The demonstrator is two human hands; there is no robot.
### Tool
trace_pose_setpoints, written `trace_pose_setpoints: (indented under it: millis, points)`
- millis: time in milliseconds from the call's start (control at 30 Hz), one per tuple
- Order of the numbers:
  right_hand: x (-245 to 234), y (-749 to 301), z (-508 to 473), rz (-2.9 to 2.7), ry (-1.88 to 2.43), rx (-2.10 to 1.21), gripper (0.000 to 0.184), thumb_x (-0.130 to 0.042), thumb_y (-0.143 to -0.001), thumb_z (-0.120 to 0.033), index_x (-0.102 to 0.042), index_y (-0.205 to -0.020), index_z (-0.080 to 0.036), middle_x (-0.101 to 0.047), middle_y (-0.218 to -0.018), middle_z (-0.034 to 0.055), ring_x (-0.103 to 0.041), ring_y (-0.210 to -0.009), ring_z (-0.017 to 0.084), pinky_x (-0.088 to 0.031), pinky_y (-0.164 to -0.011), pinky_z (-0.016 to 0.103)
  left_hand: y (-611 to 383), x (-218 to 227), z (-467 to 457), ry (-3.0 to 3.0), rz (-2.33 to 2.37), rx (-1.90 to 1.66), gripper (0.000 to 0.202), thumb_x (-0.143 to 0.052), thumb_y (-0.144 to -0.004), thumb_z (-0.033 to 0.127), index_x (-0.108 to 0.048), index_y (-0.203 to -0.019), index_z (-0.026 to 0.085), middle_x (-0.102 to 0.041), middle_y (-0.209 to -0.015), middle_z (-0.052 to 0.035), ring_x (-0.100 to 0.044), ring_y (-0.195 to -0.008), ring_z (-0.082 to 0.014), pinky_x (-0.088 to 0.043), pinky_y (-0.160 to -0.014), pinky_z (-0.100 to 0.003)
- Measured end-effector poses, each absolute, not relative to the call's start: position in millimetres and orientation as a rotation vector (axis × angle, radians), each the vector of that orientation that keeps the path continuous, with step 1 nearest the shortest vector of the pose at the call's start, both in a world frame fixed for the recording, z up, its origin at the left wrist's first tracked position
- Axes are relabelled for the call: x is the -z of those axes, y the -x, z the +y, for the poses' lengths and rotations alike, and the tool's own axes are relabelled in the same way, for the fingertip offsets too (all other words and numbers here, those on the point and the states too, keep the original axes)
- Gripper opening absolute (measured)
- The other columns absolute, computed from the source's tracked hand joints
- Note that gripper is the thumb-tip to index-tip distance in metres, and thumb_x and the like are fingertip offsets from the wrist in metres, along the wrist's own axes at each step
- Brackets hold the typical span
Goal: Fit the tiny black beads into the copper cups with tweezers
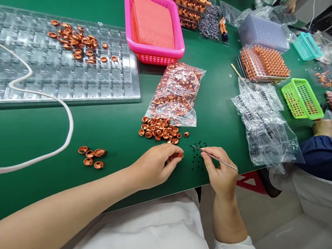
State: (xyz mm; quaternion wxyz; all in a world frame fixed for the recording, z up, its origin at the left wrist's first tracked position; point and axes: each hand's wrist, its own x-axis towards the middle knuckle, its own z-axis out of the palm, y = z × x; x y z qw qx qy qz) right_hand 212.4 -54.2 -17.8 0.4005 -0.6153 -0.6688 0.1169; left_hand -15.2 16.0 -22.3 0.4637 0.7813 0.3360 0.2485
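Pinched in the fingertips of my left hand is a small copper-coloured cup-shaped part. My right hand holds thin metal tweezers, their tips over a scatter of tiny black pieces on the green table. Whether the tips grip a piece is too small to tell. Just beyond my left hand lies a pile of loose copper parts, spilling from the mouth of a clear plastic bag full of them. A few more copper parts sit apart to the left.
Clear plastic trays with copper parts on top lie at the back left, a white cable crossing them. Behind the bag stands a pink basket. Plastic bags and a green basket lie right, near a co-worker's blue sleeve.
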Motion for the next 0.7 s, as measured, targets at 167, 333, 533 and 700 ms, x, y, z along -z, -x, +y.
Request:
trace_pose_setpoints:
  millis: [167, 333, 533, 700]
  points:
    - [19.0, -207.6, -55.7, -1.709, 1.51, -0.328, 0.025, -0.069, -0.091, -0.009, -0.069, -0.11, -0.026, -0.075, -0.097, 0.0034, -0.072, -0.088, 0.02, -0.06, -0.079, 0.036, 15.6, 22.8, 15.9, -1.908, 0.823, -0.608, 0.016, -0.053, -0.096, 0.015, -0.068, -0.104, 0.015, -0.071, -0.085, -0.0038, -0.064, -0.073, -0.0145, -0.05, -0.066, -0.024]
    - [18.6, -206.5, -57.1, -1.671, 1.482, -0.352, 0.027, -0.069, -0.09, -0.008, -0.07, -0.11, -0.025, -0.075, -0.096, 0.0031, -0.071, -0.087, 0.02, -0.06, -0.078, 0.035, 15.6, 22.9, 15.1, -1.917, 0.814, -0.619, 0.018, -0.052, -0.096, 0.013, -0.068, -0.105, 0.014, -0.07, -0.084, -0.0039, -0.063, -0.073, -0.0144, -0.05, -0.067, -0.025]
    - [18.3, -210.8, -53.2, -1.706, 1.497, -0.334, 0.024, -0.068, -0.092, -0.011, -0.069, -0.111, -0.026, -0.075, -0.097, 0.0041, -0.072, -0.088, 0.021, -0.062, -0.078, 0.038, 16.1, 21.6, 14.5, -1.913, 0.816, -0.627, 0.018, -0.051, -0.096, 0.014, -0.068, -0.104, 0.016, -0.069, -0.084, -0.0037, -0.063, -0.073, -0.015, -0.05, -0.067, -0.025]
    - [16.2, -213.4, -49.2, -1.791, 1.464, -0.331, 0.026, -0.067, -0.092, -0.009, -0.068, -0.112, -0.026, -0.075, -0.1, 0.0048, -0.073, -0.093, 0.021, -0.062, -0.082, 0.039, 17.0, 21.8, 14.8, -1.909, 0.819, -0.623, 0.02, -0.051, -0.096, 0.015, -0.068, -0.107, 0.015, -0.07, -0.085, -0.0046, -0.063, -0.073, -0.0153, -0.051, -0.068, -0.026]
